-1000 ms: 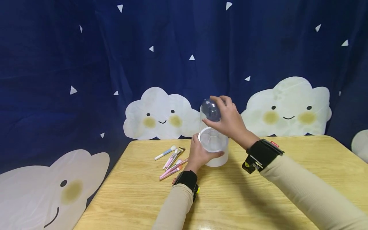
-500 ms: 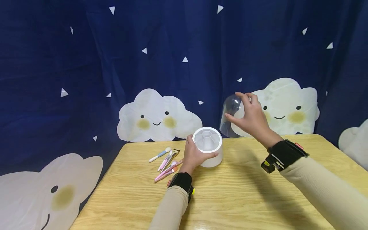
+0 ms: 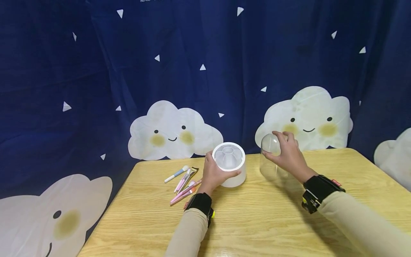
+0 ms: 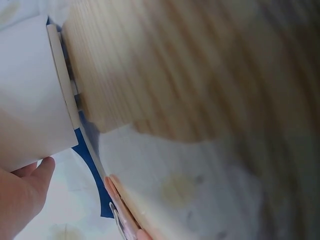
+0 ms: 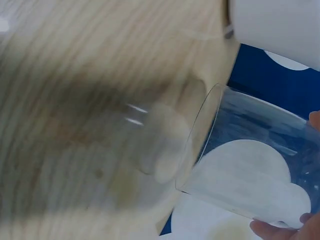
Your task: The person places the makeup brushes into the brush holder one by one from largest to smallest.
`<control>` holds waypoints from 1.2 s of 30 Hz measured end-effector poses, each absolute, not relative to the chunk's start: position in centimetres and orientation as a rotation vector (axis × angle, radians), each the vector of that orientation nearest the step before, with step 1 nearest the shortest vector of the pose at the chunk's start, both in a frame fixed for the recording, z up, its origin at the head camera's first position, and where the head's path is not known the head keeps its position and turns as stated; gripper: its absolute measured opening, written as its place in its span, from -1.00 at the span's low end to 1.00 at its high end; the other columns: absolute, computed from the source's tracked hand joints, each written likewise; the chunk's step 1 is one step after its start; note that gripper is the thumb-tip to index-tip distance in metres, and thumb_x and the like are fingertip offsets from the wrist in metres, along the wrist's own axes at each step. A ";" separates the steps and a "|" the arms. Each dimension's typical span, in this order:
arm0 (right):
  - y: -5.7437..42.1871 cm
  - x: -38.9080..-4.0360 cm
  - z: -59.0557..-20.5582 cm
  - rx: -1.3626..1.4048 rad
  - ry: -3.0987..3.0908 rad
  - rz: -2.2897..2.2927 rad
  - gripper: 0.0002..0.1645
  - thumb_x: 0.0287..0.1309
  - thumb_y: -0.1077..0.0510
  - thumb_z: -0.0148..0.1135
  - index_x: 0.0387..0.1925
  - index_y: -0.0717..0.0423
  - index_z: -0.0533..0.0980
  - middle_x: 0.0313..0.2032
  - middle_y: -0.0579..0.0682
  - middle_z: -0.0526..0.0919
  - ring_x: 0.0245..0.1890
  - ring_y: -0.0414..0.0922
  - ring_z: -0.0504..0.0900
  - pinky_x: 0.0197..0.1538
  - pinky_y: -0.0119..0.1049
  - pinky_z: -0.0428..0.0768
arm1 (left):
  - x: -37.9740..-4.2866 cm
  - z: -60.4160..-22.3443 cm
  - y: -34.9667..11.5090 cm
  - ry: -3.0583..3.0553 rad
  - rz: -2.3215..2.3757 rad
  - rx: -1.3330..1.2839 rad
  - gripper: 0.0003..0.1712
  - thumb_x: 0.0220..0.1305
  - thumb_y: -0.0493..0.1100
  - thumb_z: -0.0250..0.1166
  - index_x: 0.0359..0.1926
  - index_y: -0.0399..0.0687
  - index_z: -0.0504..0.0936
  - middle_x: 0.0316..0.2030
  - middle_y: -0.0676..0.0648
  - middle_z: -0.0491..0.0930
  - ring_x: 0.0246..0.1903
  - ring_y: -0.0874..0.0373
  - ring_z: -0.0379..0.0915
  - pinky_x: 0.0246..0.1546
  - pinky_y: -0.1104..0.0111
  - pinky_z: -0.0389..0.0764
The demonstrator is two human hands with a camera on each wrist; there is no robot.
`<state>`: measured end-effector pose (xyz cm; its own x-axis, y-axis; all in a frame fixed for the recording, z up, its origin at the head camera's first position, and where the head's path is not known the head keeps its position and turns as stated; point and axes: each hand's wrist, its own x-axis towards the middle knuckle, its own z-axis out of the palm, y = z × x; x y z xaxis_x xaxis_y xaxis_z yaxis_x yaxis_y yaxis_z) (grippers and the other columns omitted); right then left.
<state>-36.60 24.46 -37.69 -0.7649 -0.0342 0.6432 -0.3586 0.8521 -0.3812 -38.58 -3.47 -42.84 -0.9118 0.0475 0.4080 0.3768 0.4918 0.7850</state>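
A white round brush holder [image 3: 236,178] with a divided inside stands on the table. My left hand [image 3: 214,174] grips its left side, thumb across the front; in the left wrist view the holder's smooth wall [image 4: 30,95] rises beside the thumb. To the right, my right hand [image 3: 290,155] holds a clear domed cover [image 3: 269,166] by its rounded top, open end down. The right wrist view shows the cover [image 5: 245,165] with its rim at or just above the tabletop; I cannot tell if they touch. Makeup brushes [image 3: 184,185] lie left of the left hand.
The pale wood table [image 3: 250,225] ends at a back edge close behind the holder and cover. Behind it hangs a dark blue curtain [image 3: 179,35] printed with smiling clouds and small white triangles. Both wrists wear black straps [image 3: 322,187].
My right hand has lifted the clear cover off above the holder, carried it right and lowered it to the tabletop. My left hand stays on the holder; the head view has shifted slightly.
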 end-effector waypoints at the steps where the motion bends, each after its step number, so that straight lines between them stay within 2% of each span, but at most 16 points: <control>1: 24.5 -36.7 -37.9 0.286 -2.377 0.655 -0.03 -0.02 -0.03 0.58 0.35 0.19 0.32 0.26 0.51 0.24 0.10 0.56 0.35 -0.17 0.44 0.51 | -38.6 -42.9 -3.5 -2.406 -1.387 -0.358 0.39 -0.43 0.17 0.77 0.37 -0.12 0.14 0.22 -0.16 0.36 0.17 -0.01 0.40 0.22 0.17 0.47; 8: 24.5 -37.1 -39.2 0.280 -2.397 0.671 -0.02 0.00 -0.02 0.57 0.38 0.17 0.30 0.28 0.50 0.22 0.08 0.53 0.35 -0.18 0.44 0.50 | -38.8 -43.0 -3.6 -2.427 -1.387 -0.345 0.41 -0.44 0.17 0.77 0.38 -0.11 0.13 0.23 -0.14 0.35 0.18 0.01 0.39 0.23 0.19 0.46; 15: 24.3 -37.2 -39.6 0.272 -2.392 0.682 0.03 -0.02 -0.04 0.58 0.40 0.15 0.26 0.31 0.49 0.19 0.18 0.53 0.29 -0.13 0.47 0.48 | -38.7 -42.8 -3.8 -2.422 -1.406 -0.336 0.41 -0.44 0.17 0.77 0.39 -0.10 0.13 0.24 -0.11 0.34 0.19 0.02 0.37 0.23 0.21 0.44; 18: 23.8 -37.1 -39.2 0.275 -2.368 0.655 0.10 -0.08 -0.06 0.61 0.40 0.22 0.25 0.33 0.53 0.19 0.28 0.55 0.21 0.10 0.50 0.36 | -38.7 -42.7 -3.8 -2.412 -1.407 -0.354 0.41 -0.44 0.17 0.77 0.39 -0.12 0.13 0.23 -0.13 0.34 0.18 0.01 0.37 0.22 0.19 0.46; 21: 22.8 -36.9 -38.4 0.268 -2.310 0.650 0.14 -0.12 -0.05 0.61 0.40 0.31 0.23 0.34 0.57 0.17 0.39 0.54 0.06 0.33 0.49 0.09 | -38.9 -42.8 -3.6 -2.408 -1.387 -0.371 0.40 -0.43 0.18 0.77 0.38 -0.13 0.14 0.23 -0.14 0.34 0.18 0.00 0.38 0.21 0.17 0.47; 24: 21.0 -36.7 -37.7 0.267 -2.237 0.701 0.10 -0.08 -0.02 0.56 0.39 0.36 0.23 0.36 0.55 0.17 0.44 0.52 -0.01 0.40 0.46 -0.03 | -39.1 -43.0 -3.6 -2.417 -1.370 -0.359 0.40 -0.42 0.20 0.76 0.39 -0.10 0.12 0.22 -0.11 0.34 0.17 0.03 0.37 0.21 0.19 0.47; 31: 17.6 -35.8 -38.5 0.346 -2.123 0.806 -0.08 0.03 0.10 0.47 0.36 0.38 0.29 0.36 0.48 0.24 0.46 0.47 0.01 0.44 0.41 -0.03 | -38.8 -42.7 -3.2 -2.430 -1.376 -0.384 0.39 -0.38 0.20 0.74 0.40 -0.11 0.12 0.22 -0.11 0.33 0.16 0.04 0.38 0.18 0.19 0.49; 36: 15.9 -35.6 -40.0 0.422 -2.141 0.844 -0.13 0.04 0.18 0.45 0.35 0.38 0.31 0.37 0.45 0.26 0.43 0.44 0.12 0.38 0.41 0.15 | -38.8 -42.5 -3.6 -2.461 -1.334 -0.367 0.40 -0.37 0.21 0.74 0.41 -0.11 0.11 0.23 -0.11 0.32 0.16 0.03 0.39 0.16 0.18 0.50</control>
